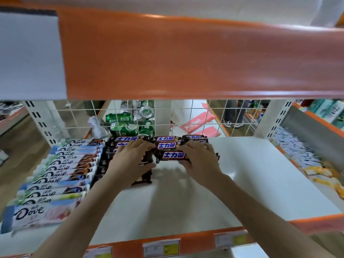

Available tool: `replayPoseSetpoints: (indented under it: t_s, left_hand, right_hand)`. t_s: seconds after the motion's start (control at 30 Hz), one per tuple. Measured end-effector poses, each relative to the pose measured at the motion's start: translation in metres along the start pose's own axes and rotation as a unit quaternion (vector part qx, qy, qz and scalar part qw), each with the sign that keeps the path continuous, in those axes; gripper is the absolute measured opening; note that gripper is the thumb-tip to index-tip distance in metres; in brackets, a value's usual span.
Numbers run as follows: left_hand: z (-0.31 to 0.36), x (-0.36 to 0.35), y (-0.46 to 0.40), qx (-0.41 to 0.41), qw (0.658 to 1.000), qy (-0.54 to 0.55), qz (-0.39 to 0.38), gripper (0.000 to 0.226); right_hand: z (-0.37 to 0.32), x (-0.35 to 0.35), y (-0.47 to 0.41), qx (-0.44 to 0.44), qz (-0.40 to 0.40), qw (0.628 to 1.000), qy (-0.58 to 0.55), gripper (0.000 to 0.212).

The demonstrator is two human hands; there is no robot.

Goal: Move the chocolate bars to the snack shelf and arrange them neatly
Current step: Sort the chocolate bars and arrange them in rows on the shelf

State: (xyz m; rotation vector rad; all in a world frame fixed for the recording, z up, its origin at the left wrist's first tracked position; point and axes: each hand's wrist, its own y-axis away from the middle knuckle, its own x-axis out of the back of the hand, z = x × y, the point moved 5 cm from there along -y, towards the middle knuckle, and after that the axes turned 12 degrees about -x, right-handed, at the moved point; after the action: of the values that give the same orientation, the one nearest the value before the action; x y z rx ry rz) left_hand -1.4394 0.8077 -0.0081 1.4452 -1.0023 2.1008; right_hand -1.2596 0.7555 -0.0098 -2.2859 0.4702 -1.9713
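- Right hand (199,161) grips a Snickers bar (174,155), squaring it beside the Snickers stack (119,146).
- Left hand (132,161) lies flat, fingers spread, steadying that stack.

Glossy plastic wrappers on the chocolate bars (174,155), sheen on the Dove packs (61,170) at nine o'clock. Smooth matt white shelf (260,174), shiny metal cans (128,125) at twelve, behind thin wire mesh (188,116).
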Motion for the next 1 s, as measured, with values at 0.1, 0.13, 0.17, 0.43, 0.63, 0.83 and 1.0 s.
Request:
replayPoseSetpoints:
  t_s: [0.1, 0.13, 0.17, 0.43, 0.63, 0.83, 1.0]
  left_hand:
    - [-0.004, -0.005, -0.006, 0.021, 1.0, 0.0, -0.004, 0.056]
    - [-0.005, -0.007, -0.007, 0.024, 1.0, -0.002, -0.005, 0.057]
    - [-0.006, -0.008, -0.009, 0.026, 1.0, -0.006, -0.006, 0.057]
    - [-0.011, -0.015, -0.022, 0.02, 1.0, -0.021, 0.003, 0.057]
    - [-0.014, -0.018, -0.03, 0.024, 1.0, -0.018, 0.0, 0.055]
    - [-0.015, -0.024, -0.03, 0.03, 0.999, -0.019, -0.014, 0.056]
    - [-0.014, -0.024, -0.028, 0.033, 0.999, -0.021, -0.018, 0.057]
  right_hand:
    - [-0.003, -0.006, -0.014, 0.016, 0.002, 1.0, 0.015, 0.033]
    - [-0.004, -0.008, -0.018, 0.019, 0.003, 1.0, 0.017, 0.033]
    - [-0.005, -0.009, -0.021, 0.02, 0.003, 1.0, 0.017, 0.033]
    - [-0.007, -0.022, -0.042, 0.013, -0.033, 0.999, 0.022, 0.033]
    - [-0.004, -0.03, -0.047, 0.017, -0.055, 0.998, 0.033, 0.039]
    - [-0.002, -0.031, -0.046, 0.014, -0.064, 0.997, 0.033, 0.047]
    - [-0.003, -0.022, -0.043, 0.022, -0.046, 0.998, 0.028, 0.046]
